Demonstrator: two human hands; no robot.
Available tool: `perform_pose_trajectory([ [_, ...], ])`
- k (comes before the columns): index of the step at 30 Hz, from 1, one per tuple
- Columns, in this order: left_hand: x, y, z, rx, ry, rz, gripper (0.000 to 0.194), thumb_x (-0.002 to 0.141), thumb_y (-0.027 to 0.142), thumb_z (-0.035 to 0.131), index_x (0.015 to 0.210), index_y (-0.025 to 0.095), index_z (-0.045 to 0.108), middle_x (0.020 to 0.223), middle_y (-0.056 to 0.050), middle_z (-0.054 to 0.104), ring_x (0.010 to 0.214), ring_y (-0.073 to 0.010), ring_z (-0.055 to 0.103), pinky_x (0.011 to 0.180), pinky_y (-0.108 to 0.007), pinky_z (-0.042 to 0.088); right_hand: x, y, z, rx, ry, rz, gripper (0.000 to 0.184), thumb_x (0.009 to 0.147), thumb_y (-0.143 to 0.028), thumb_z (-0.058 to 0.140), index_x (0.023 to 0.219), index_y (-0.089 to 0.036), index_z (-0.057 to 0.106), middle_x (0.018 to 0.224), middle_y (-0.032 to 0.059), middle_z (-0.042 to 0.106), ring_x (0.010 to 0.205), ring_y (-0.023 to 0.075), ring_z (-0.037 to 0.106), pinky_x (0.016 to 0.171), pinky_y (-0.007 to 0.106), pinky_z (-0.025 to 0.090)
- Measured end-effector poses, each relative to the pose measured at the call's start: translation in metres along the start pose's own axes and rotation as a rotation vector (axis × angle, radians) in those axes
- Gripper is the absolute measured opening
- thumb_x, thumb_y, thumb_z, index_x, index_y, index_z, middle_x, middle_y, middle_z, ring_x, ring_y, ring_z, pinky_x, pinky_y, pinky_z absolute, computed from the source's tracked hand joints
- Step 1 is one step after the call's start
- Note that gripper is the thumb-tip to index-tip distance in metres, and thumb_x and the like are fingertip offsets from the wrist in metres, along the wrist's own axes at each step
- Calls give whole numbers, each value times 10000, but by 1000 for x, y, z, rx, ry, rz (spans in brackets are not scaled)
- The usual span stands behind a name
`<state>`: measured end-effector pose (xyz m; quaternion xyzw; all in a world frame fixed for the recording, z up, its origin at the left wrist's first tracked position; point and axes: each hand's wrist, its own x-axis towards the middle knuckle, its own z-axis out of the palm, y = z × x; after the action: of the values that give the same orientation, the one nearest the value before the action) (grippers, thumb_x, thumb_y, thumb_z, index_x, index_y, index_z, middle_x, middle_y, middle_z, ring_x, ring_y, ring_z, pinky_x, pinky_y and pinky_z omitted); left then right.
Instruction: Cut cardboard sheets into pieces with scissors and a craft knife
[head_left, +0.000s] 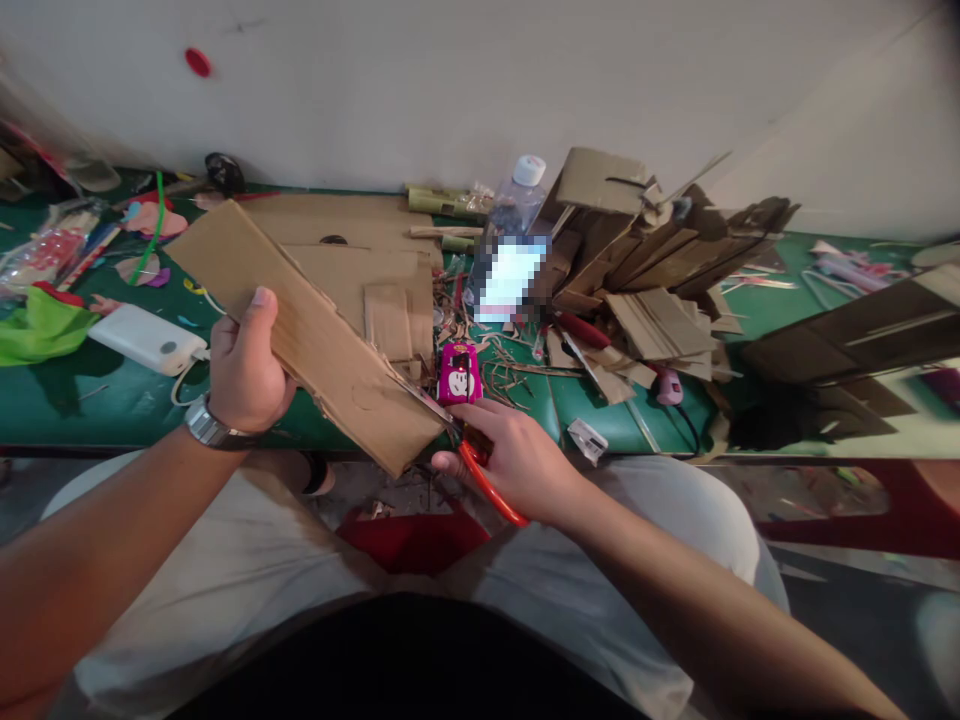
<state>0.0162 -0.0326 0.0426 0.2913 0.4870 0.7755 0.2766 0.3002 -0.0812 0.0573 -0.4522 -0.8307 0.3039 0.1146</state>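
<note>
My left hand (251, 365) is closed on a long strip of brown cardboard (315, 340), its thumb lying on top. The strip slants from upper left down toward my right hand, above the table's front edge. My right hand (517, 455) grips a pair of scissors (487, 485) with orange-red handles. Their metal blades lie along the strip's right-hand edge near its lower end. I cannot tell whether the blades are apart. A curved line marks the cardboard close to the blades. Just beyond the scissors sits a small magenta box (459, 372) with a white cartoon face.
A green table (600, 415) carries flat cardboard sheets (397, 265), a clear bottle (517, 200) and a blurred bright screen (511, 278). Cardboard pieces (660, 335) pile up at right, beside a hot glue gun (585, 340). A white power bank (146, 338) lies left, among craft scraps.
</note>
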Motion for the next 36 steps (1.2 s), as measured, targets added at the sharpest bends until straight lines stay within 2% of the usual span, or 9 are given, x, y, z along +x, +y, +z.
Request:
perform_pose_trajectory([
  [3, 1, -4, -3, 1, -24, 3, 334, 761, 473, 853, 850, 175, 733, 865, -1, 755, 810, -157, 729, 735, -262, 619, 0, 0, 2, 16, 4, -23, 541, 979, -611, 691, 1279, -163, 735, 1162, 148, 764, 1020, 289, 744, 842, 357, 542],
  [8, 1, -9, -11, 57, -78, 58, 328, 804, 491, 834, 871, 177, 767, 909, -29, 765, 888, -193, 731, 787, -283, 606, 2, 1, 9, -19, 33, -18, 497, 920, -552, 800, 1216, -153, 777, 1018, 117, 780, 881, 244, 739, 754, 309, 504],
  [12, -1, -8, -11, 36, -77, 42, 285, 816, 469, 823, 852, 195, 755, 907, -28, 750, 884, -193, 725, 765, -287, 599, 2, 3, 13, -4, 29, -45, 445, 943, -573, 765, 1106, -160, 786, 955, 103, 773, 842, 222, 722, 721, 288, 472],
  [18, -4, -3, -6, 40, 45, 33, 284, 785, 440, 837, 860, 204, 697, 882, -7, 739, 849, -179, 711, 769, -300, 594, 1, 1, 15, 18, 67, -59, 419, 943, -573, 763, 1006, -158, 759, 896, 81, 730, 771, 194, 665, 683, 275, 431],
  [20, -5, -2, -5, 33, 54, 42, 318, 772, 455, 842, 890, 205, 686, 908, -7, 740, 880, -188, 709, 780, -313, 594, 1, 1, 15, 11, 88, -56, 427, 944, -576, 759, 1013, -154, 755, 897, 82, 714, 756, 190, 644, 674, 275, 420],
  [25, -7, -4, -6, 52, 117, 59, 317, 768, 444, 831, 864, 198, 656, 942, -16, 734, 966, -197, 704, 905, -344, 584, 1, 3, 17, 31, 97, -76, 439, 950, -592, 743, 972, -154, 748, 868, 74, 701, 745, 182, 633, 678, 270, 415],
  [31, -12, -9, -9, 96, 110, 49, 353, 759, 486, 834, 836, 213, 624, 900, -1, 721, 919, -193, 695, 869, -349, 596, 3, 0, 19, 112, 113, -94, 531, 981, -676, 642, 797, -178, 669, 792, 60, 694, 713, 168, 624, 668, 264, 409],
  [34, -13, -11, -11, 112, 106, 47, 373, 757, 497, 845, 846, 214, 620, 925, -8, 727, 920, -193, 698, 868, -350, 598, 2, -3, 15, 127, 130, -75, 554, 974, -710, 626, 822, -181, 690, 800, 63, 694, 727, 179, 632, 668, 270, 415],
  [36, -10, -11, -12, 112, 115, 58, 371, 778, 508, 818, 860, 215, 606, 960, -14, 723, 969, -199, 699, 906, -359, 592, 1, -3, 11, 116, 148, -52, 564, 972, -727, 614, 913, -177, 726, 833, 73, 702, 759, 197, 645, 679, 280, 427],
])
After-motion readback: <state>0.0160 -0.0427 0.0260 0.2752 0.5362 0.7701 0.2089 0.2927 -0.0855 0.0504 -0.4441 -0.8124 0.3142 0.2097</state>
